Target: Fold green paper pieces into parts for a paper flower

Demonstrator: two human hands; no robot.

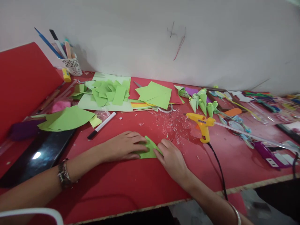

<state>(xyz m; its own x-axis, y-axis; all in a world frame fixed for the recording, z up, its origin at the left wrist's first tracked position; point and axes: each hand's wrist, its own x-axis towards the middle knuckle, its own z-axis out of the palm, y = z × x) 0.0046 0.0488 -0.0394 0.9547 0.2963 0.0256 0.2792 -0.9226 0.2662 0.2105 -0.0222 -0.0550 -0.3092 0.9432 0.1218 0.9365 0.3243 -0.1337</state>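
A small piece of green paper lies on the red tabletop between my hands. My left hand rests flat, its outstretched fingers over the paper's left part. At the right corner, my right hand has thumb and curled fingers closed on the paper's edge. A yellow hot glue gun with a clear glue stick in its back stands to the right. Up and left of my left hand lie a white marker with a black cap and fanned green paper pieces.
Behind are cut green rectangles, larger green sheets and rolled green paper cones. A pen cup stands back left, a dark glossy phone-like slab lies left. The glue gun's black cord crosses the front edge.
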